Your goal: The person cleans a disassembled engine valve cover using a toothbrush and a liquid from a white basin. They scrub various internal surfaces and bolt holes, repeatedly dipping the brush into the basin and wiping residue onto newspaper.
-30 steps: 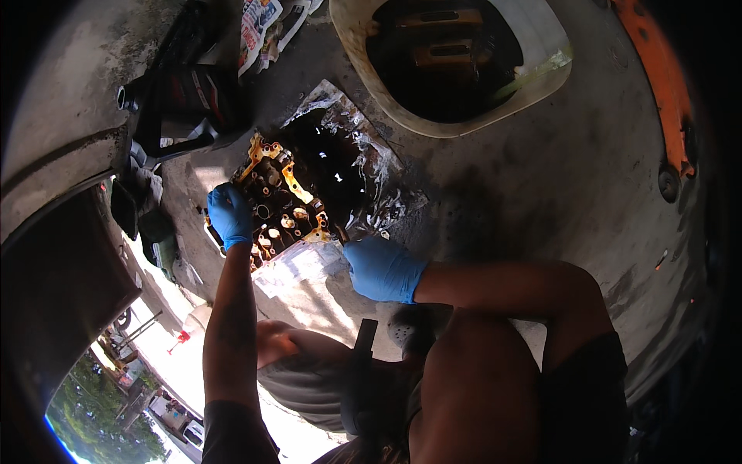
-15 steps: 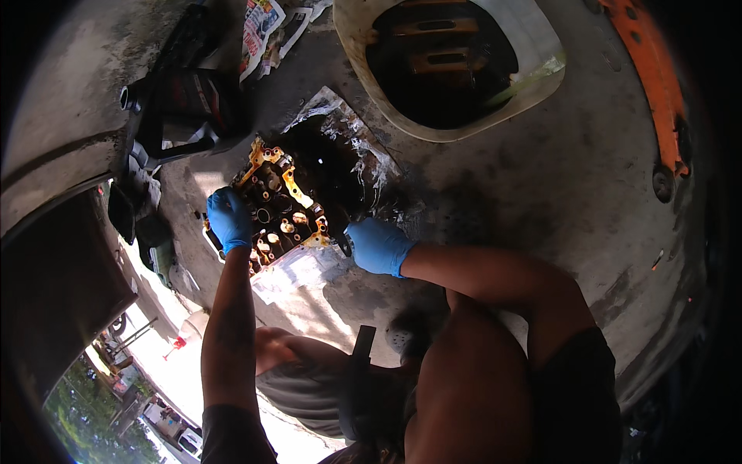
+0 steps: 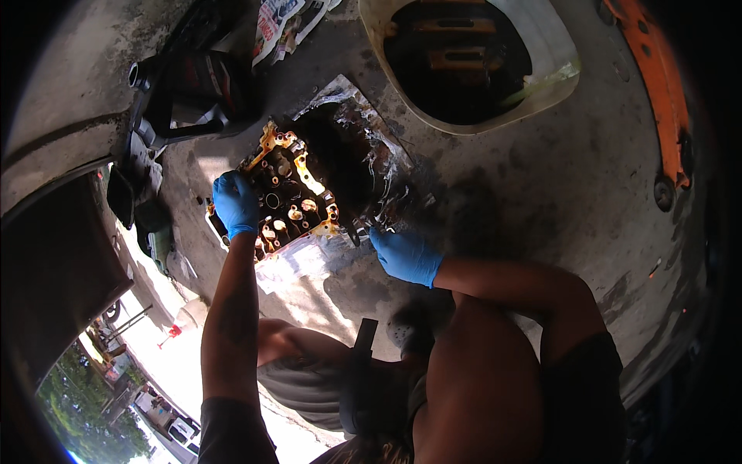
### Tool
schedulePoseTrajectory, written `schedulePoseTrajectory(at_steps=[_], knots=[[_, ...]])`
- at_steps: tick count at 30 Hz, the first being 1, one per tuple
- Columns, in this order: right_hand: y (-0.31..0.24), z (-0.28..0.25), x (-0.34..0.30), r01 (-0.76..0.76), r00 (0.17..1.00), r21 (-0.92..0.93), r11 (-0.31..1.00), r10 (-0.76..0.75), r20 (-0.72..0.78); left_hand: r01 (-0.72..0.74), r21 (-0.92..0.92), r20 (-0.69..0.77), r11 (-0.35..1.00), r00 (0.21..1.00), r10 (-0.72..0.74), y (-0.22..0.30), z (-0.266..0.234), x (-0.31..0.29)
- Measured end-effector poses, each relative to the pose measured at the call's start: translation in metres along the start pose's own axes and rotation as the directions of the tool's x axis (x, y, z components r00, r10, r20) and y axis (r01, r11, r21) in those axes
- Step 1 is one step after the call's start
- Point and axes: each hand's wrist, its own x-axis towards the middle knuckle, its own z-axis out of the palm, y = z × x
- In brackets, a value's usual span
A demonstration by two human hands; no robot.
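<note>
An oily engine cylinder head (image 3: 290,189), with golden-brown stained edges and several round fittings and holes, lies on the ground. My left hand (image 3: 236,205), in a blue glove, rests at its left edge with curled fingers closed on that side. My right hand (image 3: 406,257), gloved in blue too, is just off the right near corner. Its fingers are pressed together; what they hold, if anything, is hidden. A small dark piece (image 3: 357,232) shows between its fingertips and the cylinder head. Under the head is an oil-soaked sheet (image 3: 340,91), whose pale near part (image 3: 297,267) catches sunlight.
A white tub (image 3: 562,31) at the far side holds dark liquid and stained metal parts. Left of the cylinder head stands a black jug (image 3: 224,85), with crumpled newspaper (image 3: 274,29) beyond it. An orange metal bar (image 3: 653,85) lies at the far right. My shoe (image 3: 410,332) is close by.
The view has shifted slightly. My right hand has drawn back right and nearer, away from the cylinder head's corner. My left hand keeps its place on the left edge.
</note>
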Motion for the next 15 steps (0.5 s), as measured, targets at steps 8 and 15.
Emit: schedulePoseTrajectory(at_steps=[8,15], knots=[[0.003,0.017,0.003,-0.037,0.999,0.143,0.989,0.039,-0.012,0.031,-0.002,-0.004,1.0,1.0,-0.031,0.005,-0.002,0.0],[0.001,0.005,0.015,-0.178,0.976,0.241,0.954,0.202,-0.078,0.042,-0.041,-0.024,0.998,0.999,-0.043,0.006,-0.001,0.001]])
